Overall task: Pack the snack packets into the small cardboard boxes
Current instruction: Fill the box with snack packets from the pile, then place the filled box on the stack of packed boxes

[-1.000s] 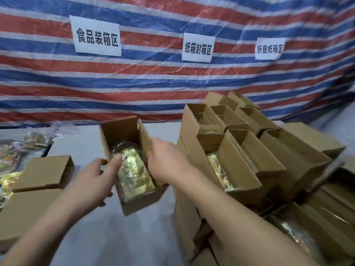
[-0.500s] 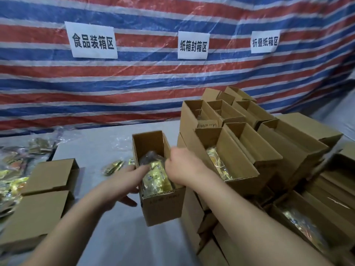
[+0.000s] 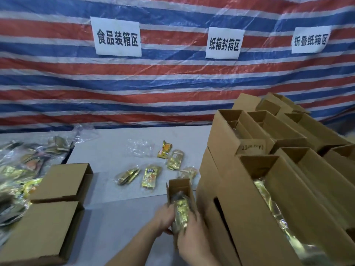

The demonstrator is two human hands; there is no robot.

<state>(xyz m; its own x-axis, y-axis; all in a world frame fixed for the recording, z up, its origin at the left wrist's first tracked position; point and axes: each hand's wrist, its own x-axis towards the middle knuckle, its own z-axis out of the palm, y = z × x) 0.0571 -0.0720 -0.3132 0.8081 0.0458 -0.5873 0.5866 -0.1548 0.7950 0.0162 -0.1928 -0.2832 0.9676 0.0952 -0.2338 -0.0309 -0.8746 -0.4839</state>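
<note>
The small cardboard box [image 3: 179, 191] sits open-topped at about 6 o'clock on the grey table [image 3: 115, 227], hard against the stack of boxes [image 3: 259, 198] at 4 o'clock. Gold snack packets [image 3: 180, 215] fill it, and only its far end wall and part of its rim show, the near end lying behind both hands. The left hand [image 3: 163, 219] holds the box's left side, fingers curled round the wall, though motion blur smears the fingertips. The right hand [image 3: 194, 239] lies over the near right side with fingers bent onto the box and packets; how far they close cannot be told, because the back of the hand covers them.

Five loose packets [image 3: 150, 176] lie on the table at 12 o'clock from the box, one of them half hidden behind its far flap, beside a crumpled clear wrapper [image 3: 141, 148]. Two empty boxes [image 3: 61, 181] lie on their sides at 9 o'clock, the nearer one cut off by the bottom edge. A heap of packets in plastic [image 3: 19, 169] at 10 o'clock runs off the left border and is too blurred to sort. In the stack, the nearest box shows gold wrapping inside, its near end cut off. A striped tarp [image 3: 172, 89] with three paper signs [image 3: 117, 36] hangs behind.
</note>
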